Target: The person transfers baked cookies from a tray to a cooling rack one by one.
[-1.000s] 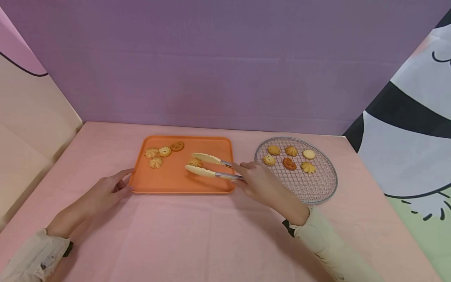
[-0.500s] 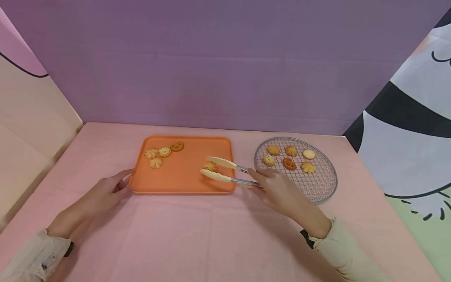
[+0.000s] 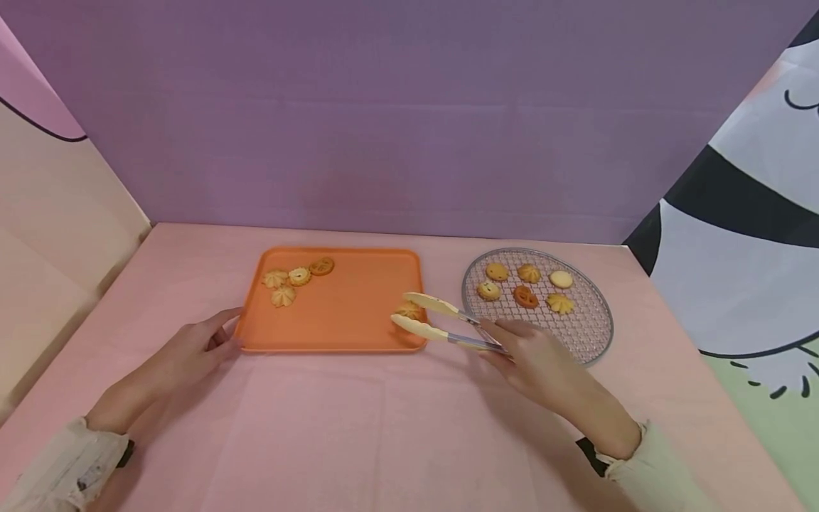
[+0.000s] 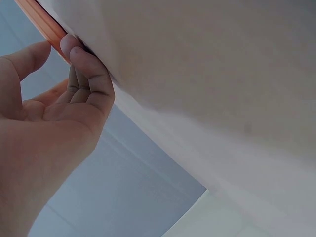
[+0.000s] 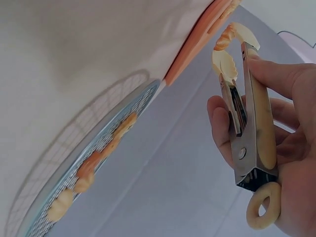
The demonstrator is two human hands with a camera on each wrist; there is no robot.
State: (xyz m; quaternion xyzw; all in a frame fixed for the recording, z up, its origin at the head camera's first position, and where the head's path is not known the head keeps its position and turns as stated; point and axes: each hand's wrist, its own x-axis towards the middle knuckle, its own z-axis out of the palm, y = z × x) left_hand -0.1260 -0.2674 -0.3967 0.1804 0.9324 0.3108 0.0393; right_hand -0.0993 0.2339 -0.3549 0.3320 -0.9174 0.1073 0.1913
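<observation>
Cookie (image 3: 409, 311) pinched in your tongs (image 3: 441, 323), now at the tray's (image 3: 333, 323) 3 o'clock edge.
Your right hand (image 3: 537, 359) squeezes the tongs and has drawn the cookie rackward (image 3: 576, 334); left hand (image 3: 185, 352), fingers relaxed, steadies the tray's corner.

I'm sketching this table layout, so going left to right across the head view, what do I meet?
left hand → orange tray → cookie pinched in the tongs → right hand → round wire rack, which carries six cookies.
</observation>
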